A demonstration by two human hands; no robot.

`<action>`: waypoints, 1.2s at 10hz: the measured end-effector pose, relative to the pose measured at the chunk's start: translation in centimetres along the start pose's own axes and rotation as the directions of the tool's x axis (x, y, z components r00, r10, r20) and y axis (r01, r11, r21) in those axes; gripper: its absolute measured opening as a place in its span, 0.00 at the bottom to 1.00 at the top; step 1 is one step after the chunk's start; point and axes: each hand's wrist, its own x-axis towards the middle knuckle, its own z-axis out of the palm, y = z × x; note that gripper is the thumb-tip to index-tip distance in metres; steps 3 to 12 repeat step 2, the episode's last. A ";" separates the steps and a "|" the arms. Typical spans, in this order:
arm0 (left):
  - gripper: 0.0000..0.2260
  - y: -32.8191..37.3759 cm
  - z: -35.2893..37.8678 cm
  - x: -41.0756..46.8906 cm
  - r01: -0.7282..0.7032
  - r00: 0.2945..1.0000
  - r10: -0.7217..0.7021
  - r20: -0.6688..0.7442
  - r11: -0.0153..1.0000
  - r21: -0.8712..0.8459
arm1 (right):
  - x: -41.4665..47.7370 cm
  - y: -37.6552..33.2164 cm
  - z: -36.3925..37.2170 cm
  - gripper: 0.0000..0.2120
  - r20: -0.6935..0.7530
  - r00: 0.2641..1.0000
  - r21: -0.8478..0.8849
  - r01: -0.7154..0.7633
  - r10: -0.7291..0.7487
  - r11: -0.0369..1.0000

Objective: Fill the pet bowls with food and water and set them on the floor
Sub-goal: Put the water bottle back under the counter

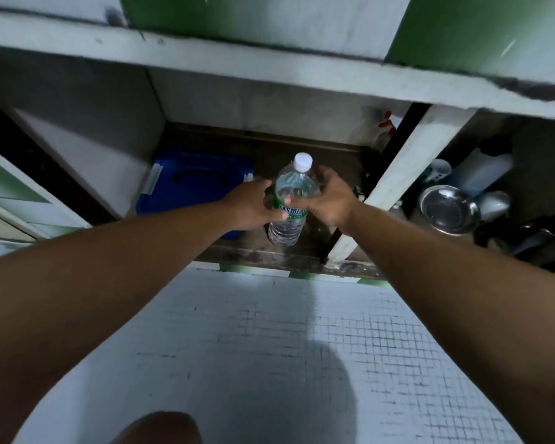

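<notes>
Left hand (249,205) and right hand (329,200) fingers curled round clear plastic water bottle (293,184), white cap, green label, from either side. Bottle stands on dark under-counter shelf (269,149) beside blue plastic box (193,184).

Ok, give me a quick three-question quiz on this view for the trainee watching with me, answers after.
1. True or false: the white cap is off the water bottle.
2. Of the left hand and the right hand, which holds the bottle? A left only; B right only; C both.
3. Fill in: the metal bowl sits to the ____ of the bottle, beyond the white post.
Key: 1 false, the cap is on. 2 C. 3 right.
</notes>
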 end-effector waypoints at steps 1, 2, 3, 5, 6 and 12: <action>0.21 3.6 -2.7 -5.1 0.057 0.994 -0.061 0.086 0.997 0.043 | -2.3 -2.3 0.4 0.48 0.078 0.995 -0.085 -0.058 0.065 0.995; 0.26 7.1 -6.0 -10.2 0.076 0.988 -0.081 0.131 0.996 0.045 | -3.6 -4.6 0.2 0.52 0.130 0.987 -0.165 -0.073 0.095 0.984; 0.26 7.1 -6.0 -10.2 0.076 0.988 -0.081 0.131 0.996 0.045 | -3.6 -4.6 0.2 0.52 0.130 0.987 -0.165 -0.073 0.095 0.984; 0.26 7.1 -6.0 -10.2 0.076 0.988 -0.081 0.131 0.996 0.045 | -3.6 -4.6 0.2 0.52 0.130 0.987 -0.165 -0.073 0.095 0.984; 0.26 7.1 -6.0 -10.2 0.076 0.988 -0.081 0.131 0.996 0.045 | -3.6 -4.6 0.2 0.52 0.130 0.987 -0.165 -0.073 0.095 0.984; 0.26 7.1 -6.0 -10.2 0.076 0.988 -0.081 0.131 0.996 0.045 | -3.6 -4.6 0.2 0.52 0.130 0.987 -0.165 -0.073 0.095 0.984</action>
